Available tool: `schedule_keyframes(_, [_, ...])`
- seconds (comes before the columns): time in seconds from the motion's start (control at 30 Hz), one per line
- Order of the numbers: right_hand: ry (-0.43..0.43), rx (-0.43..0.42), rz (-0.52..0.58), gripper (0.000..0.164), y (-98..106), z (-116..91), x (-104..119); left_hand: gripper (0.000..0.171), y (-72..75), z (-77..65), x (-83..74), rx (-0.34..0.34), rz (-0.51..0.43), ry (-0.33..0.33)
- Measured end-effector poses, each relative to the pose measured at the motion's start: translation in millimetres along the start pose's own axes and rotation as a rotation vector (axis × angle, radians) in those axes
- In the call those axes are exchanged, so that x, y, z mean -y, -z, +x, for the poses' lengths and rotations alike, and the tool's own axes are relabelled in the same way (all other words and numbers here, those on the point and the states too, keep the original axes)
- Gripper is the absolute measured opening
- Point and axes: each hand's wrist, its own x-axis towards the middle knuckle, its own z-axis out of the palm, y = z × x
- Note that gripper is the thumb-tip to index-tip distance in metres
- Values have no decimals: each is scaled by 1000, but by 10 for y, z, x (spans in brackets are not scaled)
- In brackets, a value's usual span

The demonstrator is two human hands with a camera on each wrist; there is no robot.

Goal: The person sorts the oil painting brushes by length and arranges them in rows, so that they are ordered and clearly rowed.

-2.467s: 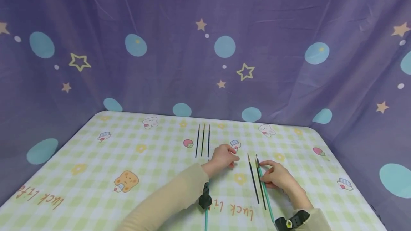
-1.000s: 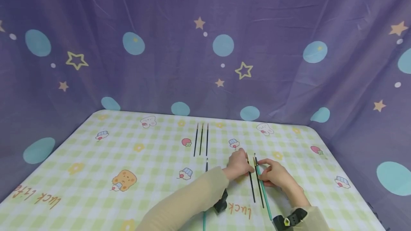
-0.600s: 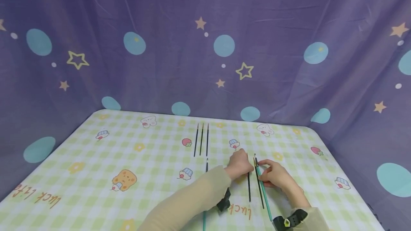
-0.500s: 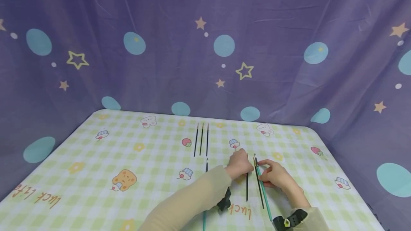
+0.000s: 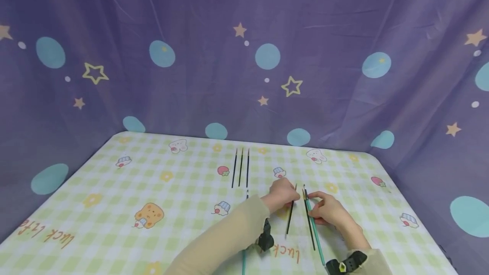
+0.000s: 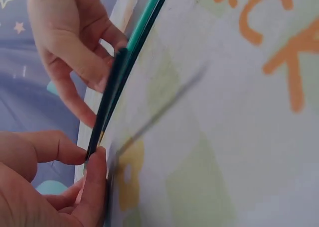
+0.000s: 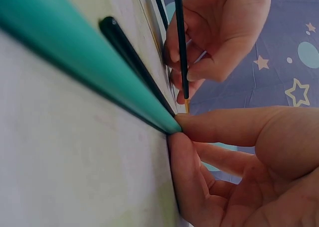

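Note:
My left hand [image 5: 282, 194] pinches a thin dark-handled paintbrush [image 5: 290, 219] near its bristle end. The handle's rear end is raised, with its shadow on the cloth in the left wrist view. Just to the right, my right hand [image 5: 329, 210] pinches a teal-handled paintbrush [image 5: 316, 237] between thumb and finger near its front end; the right wrist view shows that teal handle [image 7: 99, 67] close up. Alongside it on the left lies a black paintbrush [image 5: 310, 229], bristles pointing away. Another teal-handled paintbrush [image 5: 244, 262] is partly hidden under my left forearm.
Farther back, three slim black paintbrushes [image 5: 240, 169] lie side by side on the table's checked cloth [image 5: 183, 194]. A purple curtain [image 5: 206, 96] hangs behind and around the table. Each wrist wears a black strap camera [image 5: 266, 239].
My left hand has come right from mid-table and taken hold of the dark paintbrush. That brush's rear end has swung left and up, away from the other two. My right hand has stayed in place.

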Motion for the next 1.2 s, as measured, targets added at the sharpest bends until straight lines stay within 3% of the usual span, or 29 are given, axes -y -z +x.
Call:
schedule_keyframes(0.1, [-2, -5, 1, 55, 4, -3, 1, 4, 25, 35, 31, 22, -113, 13])
schedule_keyframes(0.17, [1, -8, 2, 55, 6, -7, 1, 13, 54, 56, 48, 45, -218, 18])
schedule_keyframes(0.3, [3, -12, -1, 54, 0, -15, 0, 27, 144, 101, 88, 107, -377, -32])
schedule_keyframes(0.43, [-10, -15, -9, 54, -14, -14, 3, 37, 294, 136, 138, 166, -476, -102])
schedule_keyframes(0.57, [-15, -10, -9, 54, -11, -21, 10, 39, 437, 178, 212, 180, -565, -116])
schedule_keyframes(0.8, [-22, -14, -11, 55, -4, -20, 16, 37, 624, 277, 379, 121, -610, -82])
schedule_keyframes(1.2, [-14, -12, -5, 54, -15, -17, 24, 37, 1004, 399, 689, -43, -559, -72])
